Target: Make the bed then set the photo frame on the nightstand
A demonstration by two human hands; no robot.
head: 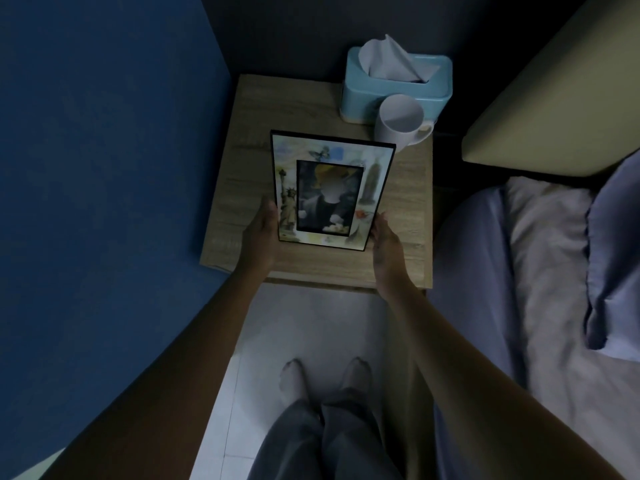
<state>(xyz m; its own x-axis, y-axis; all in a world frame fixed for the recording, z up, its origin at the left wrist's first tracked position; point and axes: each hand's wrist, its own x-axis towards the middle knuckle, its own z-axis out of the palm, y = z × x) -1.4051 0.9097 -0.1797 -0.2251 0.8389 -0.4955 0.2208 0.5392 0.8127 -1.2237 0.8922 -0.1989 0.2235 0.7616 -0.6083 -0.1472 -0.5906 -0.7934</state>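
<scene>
My two-handed grip, left hand (pixel 260 227) and right hand (pixel 383 237), holds the black-edged illustrated photo frame (pixel 330 188) over the pale wood-grain table (pixel 239 188); tilting it beyond my grip could knock the white mug (pixel 401 121).

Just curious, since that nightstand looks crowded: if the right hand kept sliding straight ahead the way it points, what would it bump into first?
Probably the white mug, with the tissue box right behind it. The right hand points that way along the photo frame, though depth is unclear.

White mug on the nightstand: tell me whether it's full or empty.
Empty: the mug tilts its open mouth toward the camera, showing only bare white inside.
</scene>
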